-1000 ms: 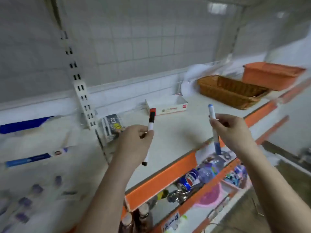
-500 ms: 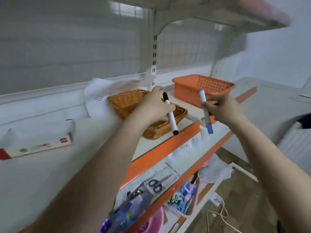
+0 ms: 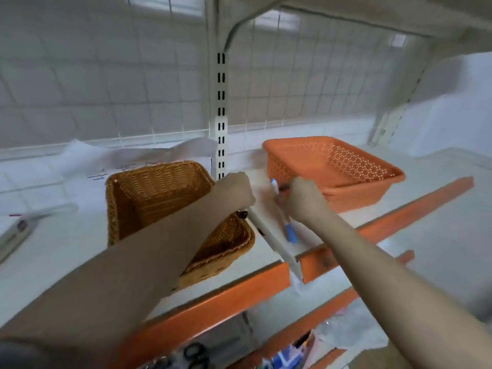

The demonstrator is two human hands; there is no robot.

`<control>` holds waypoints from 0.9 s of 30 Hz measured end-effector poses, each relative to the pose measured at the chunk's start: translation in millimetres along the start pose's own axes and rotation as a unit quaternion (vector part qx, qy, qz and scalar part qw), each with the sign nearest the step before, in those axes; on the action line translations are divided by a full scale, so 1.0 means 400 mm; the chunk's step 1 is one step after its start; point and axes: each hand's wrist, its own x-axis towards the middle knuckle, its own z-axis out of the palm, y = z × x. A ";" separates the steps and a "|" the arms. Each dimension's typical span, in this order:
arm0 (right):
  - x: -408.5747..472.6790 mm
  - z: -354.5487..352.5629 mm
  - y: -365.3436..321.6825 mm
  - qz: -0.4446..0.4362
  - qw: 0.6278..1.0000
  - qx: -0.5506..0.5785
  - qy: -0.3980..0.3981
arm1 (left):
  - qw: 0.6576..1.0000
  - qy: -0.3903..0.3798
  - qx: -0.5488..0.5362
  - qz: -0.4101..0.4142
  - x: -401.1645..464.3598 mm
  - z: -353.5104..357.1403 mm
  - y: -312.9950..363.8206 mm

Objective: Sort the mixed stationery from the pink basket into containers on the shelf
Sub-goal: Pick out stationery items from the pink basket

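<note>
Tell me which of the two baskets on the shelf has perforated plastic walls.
The orange plastic basket, to the right of the upright post; its walls are dotted with small holes. The brown wicker basket to the left is woven instead.

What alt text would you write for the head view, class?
Two hands reach over a white shelf: the right hand grips a blue-capped marker near an orange plastic basket, the left hand holds a black-tipped marker over a wicker basket.

wire grid backing (image 3: 106, 83), slotted upright (image 3: 221, 107), perhaps scissors (image 3: 195, 355)
</note>
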 end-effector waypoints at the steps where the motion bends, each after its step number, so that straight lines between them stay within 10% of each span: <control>1: 0.009 0.017 0.005 -0.022 1.000 0.010 -0.010 | 1.000 0.013 0.019 0.001 -0.005 0.009 -0.007; 13: 0.111 0.089 -0.018 -0.091 0.948 0.159 -0.261 | 0.970 0.017 0.137 -0.198 -0.040 0.027 0.019; 27: 0.039 0.102 -0.030 -0.239 0.945 0.016 -0.223 | 0.925 0.288 -0.081 -0.235 -0.322 0.101 -0.017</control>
